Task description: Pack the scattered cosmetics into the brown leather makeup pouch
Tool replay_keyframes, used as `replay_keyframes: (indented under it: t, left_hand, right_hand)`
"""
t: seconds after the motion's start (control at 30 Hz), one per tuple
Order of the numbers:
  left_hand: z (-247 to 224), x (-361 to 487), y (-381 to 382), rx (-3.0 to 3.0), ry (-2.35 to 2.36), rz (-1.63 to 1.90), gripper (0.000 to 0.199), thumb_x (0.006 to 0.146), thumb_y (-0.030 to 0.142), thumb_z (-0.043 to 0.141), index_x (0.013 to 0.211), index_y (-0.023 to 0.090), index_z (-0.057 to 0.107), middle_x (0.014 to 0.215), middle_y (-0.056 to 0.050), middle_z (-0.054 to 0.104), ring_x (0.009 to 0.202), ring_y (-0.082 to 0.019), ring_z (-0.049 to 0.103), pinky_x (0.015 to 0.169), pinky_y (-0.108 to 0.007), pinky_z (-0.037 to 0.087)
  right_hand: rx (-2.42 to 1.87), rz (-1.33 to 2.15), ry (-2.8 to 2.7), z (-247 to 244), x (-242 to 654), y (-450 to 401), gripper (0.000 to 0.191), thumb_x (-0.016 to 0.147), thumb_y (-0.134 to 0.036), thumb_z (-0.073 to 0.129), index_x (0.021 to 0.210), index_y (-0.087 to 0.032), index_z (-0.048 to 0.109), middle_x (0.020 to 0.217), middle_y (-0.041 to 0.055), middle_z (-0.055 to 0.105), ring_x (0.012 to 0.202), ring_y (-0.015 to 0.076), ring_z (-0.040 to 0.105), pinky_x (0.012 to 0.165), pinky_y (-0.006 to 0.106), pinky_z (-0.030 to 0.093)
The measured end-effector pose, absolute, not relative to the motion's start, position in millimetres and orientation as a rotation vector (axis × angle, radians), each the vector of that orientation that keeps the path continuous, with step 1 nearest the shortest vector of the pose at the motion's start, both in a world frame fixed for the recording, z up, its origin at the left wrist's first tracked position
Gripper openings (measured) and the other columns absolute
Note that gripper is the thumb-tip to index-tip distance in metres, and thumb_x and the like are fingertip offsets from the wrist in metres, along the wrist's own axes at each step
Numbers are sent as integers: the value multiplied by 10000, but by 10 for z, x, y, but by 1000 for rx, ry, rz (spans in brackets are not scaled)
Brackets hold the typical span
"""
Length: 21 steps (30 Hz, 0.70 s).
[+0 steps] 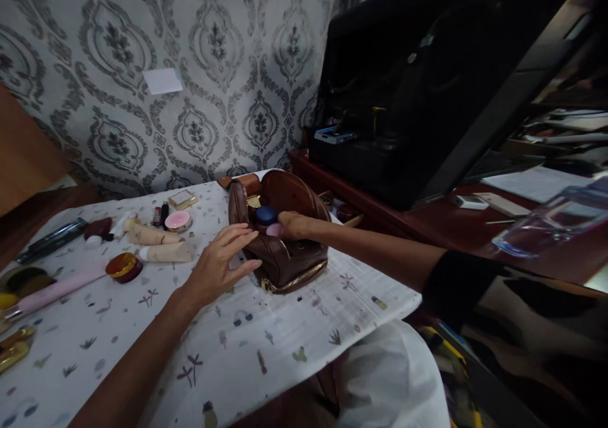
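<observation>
A brown leather bag [270, 257] stands unzipped on the white patterned cloth. Inside its opening show a dark blue round lid [266, 215], a pink item [274, 229] and something gold [254, 201]. My right hand [295, 225] reaches into the bag beside the blue lid and the pink item; its fingertips are hidden, so what it holds is unclear. At the bag's left front edge is my left hand [223, 263], palm down, its fingers spread near the leather and nothing held.
Left on the cloth [190, 365] lie cream tubes [166, 252], a pink compact [178, 220], a red-gold jar [123, 267], a pink-handled brush [61, 289] and a dark case [52, 240]. A large black screen [380, 99] stands on the red desk at right, near a clear container [546, 225].
</observation>
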<state>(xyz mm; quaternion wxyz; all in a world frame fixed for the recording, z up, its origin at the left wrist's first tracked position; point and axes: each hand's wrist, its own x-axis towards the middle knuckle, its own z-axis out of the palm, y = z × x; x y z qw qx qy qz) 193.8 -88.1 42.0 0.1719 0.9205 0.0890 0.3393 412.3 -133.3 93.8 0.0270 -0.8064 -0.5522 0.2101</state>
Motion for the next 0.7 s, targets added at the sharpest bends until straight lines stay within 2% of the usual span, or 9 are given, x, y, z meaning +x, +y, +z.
replay_keyframes:
  t: [0.23, 0.6, 0.7]
  left_hand:
    - [404, 1950, -864, 2626, 207, 1009, 411, 969, 410, 606, 1337, 227, 617, 1299, -136, 647, 1292, -292, 562, 1065, -503, 504]
    - [403, 1949, -874, 2655, 200, 1018, 414, 975, 403, 599, 1346, 218, 595, 1300, -131, 639, 1311, -282, 542, 1068, -467, 498]
    - [407, 1941, -880, 2651, 212, 1010, 420, 976, 411, 593, 1351, 222, 594, 1312, -135, 634, 1321, -286, 539, 1073, -471, 497]
  right_hand:
    - [-2462, 701, -1668, 1052, 4084, -1345, 423, 841, -355, 743, 1169, -89, 715, 1108, 116, 753, 991, 224, 718, 678, 213, 508]
    - [-2464, 708, -1679, 1024, 4091, -1355, 360, 845, -330, 748, 1118, -97, 717, 1109, 102, 751, 948, 204, 717, 644, 199, 488]
    - [-2459, 697, -1692, 1066, 4115, -1345, 354, 864, -348, 737, 1101, -86, 715, 1099, 122, 751, 968, 221, 717, 695, 212, 507]
